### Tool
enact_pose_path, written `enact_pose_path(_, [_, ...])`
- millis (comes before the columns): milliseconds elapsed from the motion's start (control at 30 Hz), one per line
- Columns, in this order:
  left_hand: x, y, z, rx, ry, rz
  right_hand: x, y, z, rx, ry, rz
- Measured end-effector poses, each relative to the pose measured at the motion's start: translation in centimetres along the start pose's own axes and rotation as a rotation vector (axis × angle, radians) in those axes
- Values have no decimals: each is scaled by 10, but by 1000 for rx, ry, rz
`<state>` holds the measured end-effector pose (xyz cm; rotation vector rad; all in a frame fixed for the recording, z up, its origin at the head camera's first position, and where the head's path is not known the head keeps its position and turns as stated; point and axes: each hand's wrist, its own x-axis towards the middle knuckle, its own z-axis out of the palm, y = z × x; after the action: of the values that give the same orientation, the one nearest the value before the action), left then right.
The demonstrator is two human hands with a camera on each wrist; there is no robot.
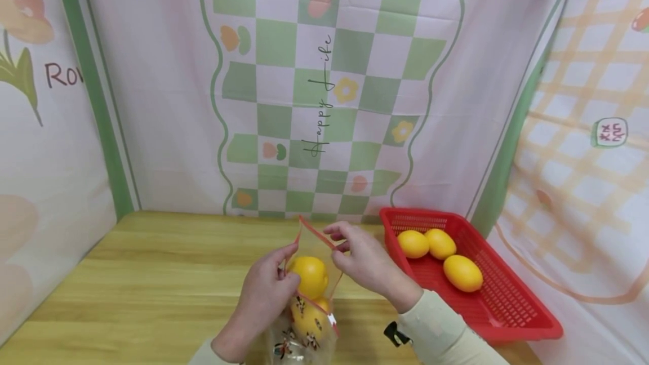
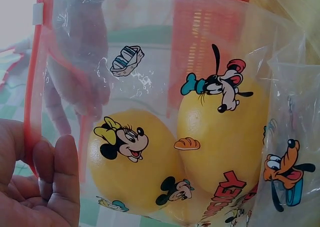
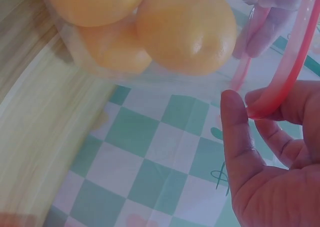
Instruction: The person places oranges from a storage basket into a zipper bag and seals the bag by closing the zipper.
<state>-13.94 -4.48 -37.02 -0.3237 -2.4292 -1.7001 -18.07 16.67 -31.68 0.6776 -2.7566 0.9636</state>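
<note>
We find the clear plastic bag (image 1: 304,331) to the left of the red basket (image 1: 507,292), held over the table's near part. Its mouth is spread into a loop and faces upward; the printed body hangs down toward the person, and its long axis appears to run that way, though the closed end is out of sight. The left hand (image 1: 263,289) pinches the red edge (image 1: 316,232) on the side away from the basket. The right hand (image 1: 367,263) pinches the same edge between thumb and finger, on the side toward the basket. A white slider (image 1: 332,318) sits on that edge, nearer the person.

The table (image 1: 177,275) under the basket is yellowish wood-grain. Behind the basket hangs a green-and-white checked cloth (image 1: 324,72) lettered "Happy Life"; to the basket's right, an orange-gridded cloth (image 1: 583,213).

Inside the bag we count three yellow fruits (image 3: 187,32) in the right wrist view, resting against each other. The basket contains three loose lemons (image 1: 463,273): two side by side at its far end, one nearer us on a slant.
</note>
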Motion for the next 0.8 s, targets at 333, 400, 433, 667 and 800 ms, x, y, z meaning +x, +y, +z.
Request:
enact_pose_path(333, [1, 2, -3, 4, 3, -4, 1, -3, -3, 38, 9, 55])
enact_pose_path(400, [2, 3, -4, 2, 2, -5, 1, -4, -4, 38, 18, 59])
enact_pose_path(433, [2, 4, -4, 0, 1, -4, 1, -4, -4, 38, 23, 60])
enact_pose_path(667, [4, 9, -7, -23, -9, -6, 2, -6, -9, 50, 47, 78])
enact_pose_path(800, [4, 12, -9, -34, -14, -5, 3, -6, -12, 57, 55, 70])
